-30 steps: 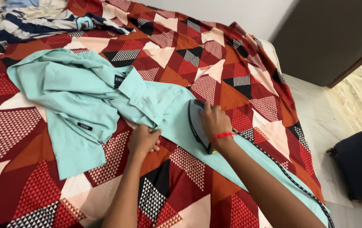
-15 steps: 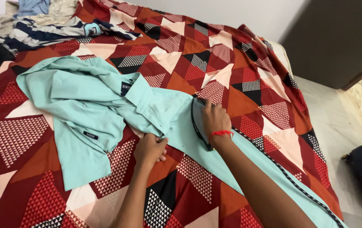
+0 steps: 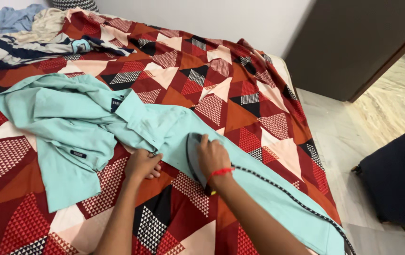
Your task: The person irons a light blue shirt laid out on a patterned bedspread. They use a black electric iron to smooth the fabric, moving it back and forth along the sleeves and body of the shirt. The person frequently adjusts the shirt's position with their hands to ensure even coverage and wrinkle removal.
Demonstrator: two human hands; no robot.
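Ironing gear and cloth fill the middle of the bed (image 3: 259, 118), which is covered by a bedspread of red, orange, cream and black triangles. Spread across it lies a light turquoise shirt (image 3: 70, 123), rumpled and folded over itself on the left side, with one long part stretched flat toward the lower right corner. The right hand (image 3: 213, 158), a red thread around its wrist, is closed around the handle of a dark iron (image 3: 194, 156) that sits flat on the stretched part of the shirt. The left hand (image 3: 142, 165) is just beside the iron, to its left, fingers curled and pinching the shirt's edge against the bedspread near a button placket. A black-and-white braided cord (image 3: 297, 203) runs from the iron's rear along the shirt toward the lower right edge of the view. At the top left corner, well apart from the hands, a heap of other clothes (image 3: 23, 33) rests on the bed, striped navy and white among pale blue and beige pieces. Beyond the bed on the right are a pale tiled floor (image 3: 344, 141) and a dark door (image 3: 353, 42).
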